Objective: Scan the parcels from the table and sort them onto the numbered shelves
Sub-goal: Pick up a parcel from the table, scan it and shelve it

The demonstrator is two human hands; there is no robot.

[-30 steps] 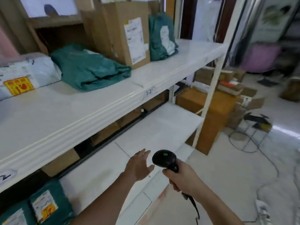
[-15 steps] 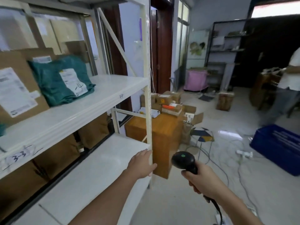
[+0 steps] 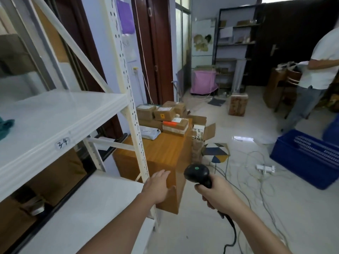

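Note:
My right hand (image 3: 217, 194) grips the handle of a black barcode scanner (image 3: 199, 173) with a green light on its head. My left hand (image 3: 158, 186) is empty, fingers straight, held in the air near the shelf's corner post. Ahead stands a wooden table (image 3: 165, 153) with several cardboard parcels (image 3: 164, 114) and a white bag parcel (image 3: 149, 132) piled at its far end. The white shelf (image 3: 60, 114) on the left carries a label reading 3-4; a corner of a green parcel (image 3: 5, 125) shows at its left edge.
The shelf's upright post (image 3: 132, 107) stands between me and the table. A small patterned stool (image 3: 216, 153), loose cables and a power strip (image 3: 265, 168) lie on the floor. A blue crate (image 3: 302, 158) sits right. A person (image 3: 315, 70) stands at the far right.
My view has swung right, away from the stocked shelf section and toward the table and room. Both hands have kept their pose, the right one still gripping the scanner.

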